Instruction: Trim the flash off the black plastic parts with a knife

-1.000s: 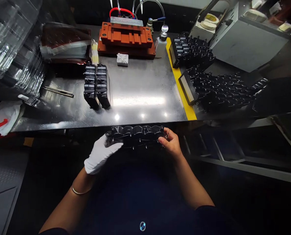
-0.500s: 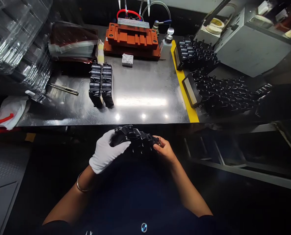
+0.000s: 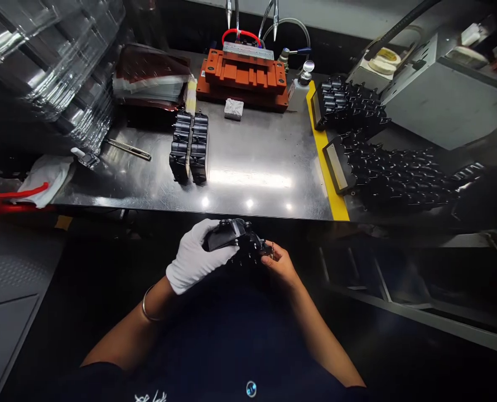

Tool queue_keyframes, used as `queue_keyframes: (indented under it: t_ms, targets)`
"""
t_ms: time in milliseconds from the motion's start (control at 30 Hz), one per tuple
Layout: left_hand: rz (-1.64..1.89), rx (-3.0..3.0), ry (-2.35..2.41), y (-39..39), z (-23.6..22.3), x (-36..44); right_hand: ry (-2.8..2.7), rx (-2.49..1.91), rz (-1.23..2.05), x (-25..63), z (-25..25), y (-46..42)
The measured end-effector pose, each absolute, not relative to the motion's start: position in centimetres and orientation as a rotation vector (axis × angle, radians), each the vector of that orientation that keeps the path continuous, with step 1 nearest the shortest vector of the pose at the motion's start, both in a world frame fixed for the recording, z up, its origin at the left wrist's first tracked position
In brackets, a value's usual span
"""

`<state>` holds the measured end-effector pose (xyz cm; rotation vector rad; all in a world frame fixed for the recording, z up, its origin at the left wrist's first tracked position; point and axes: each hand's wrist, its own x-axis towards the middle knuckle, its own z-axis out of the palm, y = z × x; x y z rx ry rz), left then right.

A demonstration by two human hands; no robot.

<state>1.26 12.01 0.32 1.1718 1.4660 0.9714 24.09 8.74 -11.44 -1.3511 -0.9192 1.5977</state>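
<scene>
Just off the bench's front edge, a black moulded plastic part (image 3: 227,234) with ridges and small pins is held between my two hands. My left hand (image 3: 198,254), in a white glove, is closed round its left end, thumb along the near side. My bare right hand (image 3: 279,263) pinches the right end with thumb and fingers. A small brass-coloured piece shows by the right fingers; I cannot tell what it is. Two similar black parts (image 3: 189,146) stand side by side on the metal bench (image 3: 252,145).
An orange fixture (image 3: 244,75) sits at the back beside a pump bottle (image 3: 299,84). Right of the yellow tape (image 3: 327,173) are rows of black parts (image 3: 399,173) and a grey box (image 3: 449,95). Leftward lie a cutter knife (image 3: 129,149), plastic-wrapped trays (image 3: 59,61) and a white cloth (image 3: 47,173).
My hands have turned the black part, so its left end faces me more and it looks shorter. The whole view has shifted slightly, with the bench appearing further right.
</scene>
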Motion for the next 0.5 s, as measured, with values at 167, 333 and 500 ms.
queue_keyframes:
  t_ms: [167, 333, 500]
  targets:
    - [1.01, 1.133, 1.441, 12.0, -0.6, 0.4, -0.882, -1.364, 1.544, 24.1, -11.3, 8.6]
    - [1.106, 1.009, 1.408, 11.8, -1.9, 1.2, -0.874, -1.353, 1.533, 23.3, -11.3, 8.7]
    - [1.422, 0.869, 1.263, 11.7, -3.3, 3.4, -0.922, -1.334, 1.568, 20.9, -11.0, 8.4]
